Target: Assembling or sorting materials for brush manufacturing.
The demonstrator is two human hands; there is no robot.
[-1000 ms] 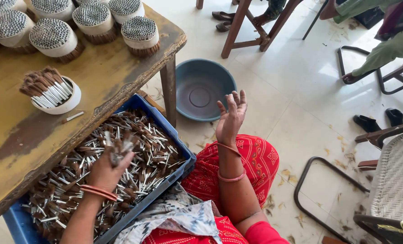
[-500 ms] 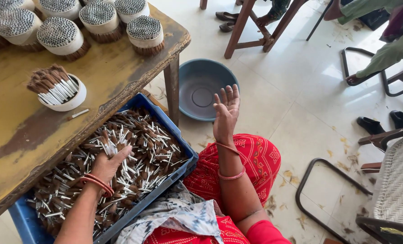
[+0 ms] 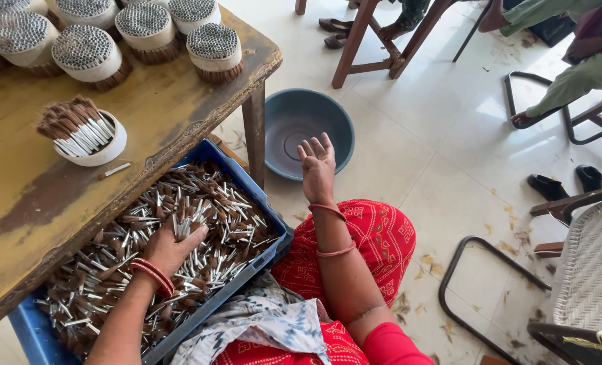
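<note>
Left hand [image 3: 169,245] is buried palm-down in the loose sticks [image 3: 145,250], thin pieces with brown and silvery-white ends that fill the blue crate [image 3: 264,209]. Its fingers curl closed around a small clump of them, with the red bangles [image 3: 151,276] at the wrist just above the pile. This crate sits half under the edge of the worn wooden table [image 3: 78,182], directly in front of the person's lap. On the table above the hand, a white ring [image 3: 91,145] holds a partial bundle of the same sticks, one stray stick [image 3: 114,171] lies beside it, and finished round bundles [image 3: 88,54] stand in a row along the far edge.

Further right, the right hand [image 3: 318,165] is raised above the red-clad knee [image 3: 375,230], palm up, fingers spread and holding nothing. It hovers well apart from the crate, just in front of the grey-blue basin [image 3: 301,125] on the tiled floor. At the far right stand chair frames [image 3: 490,270] and a pair of black sandals [image 3: 564,182].
</note>
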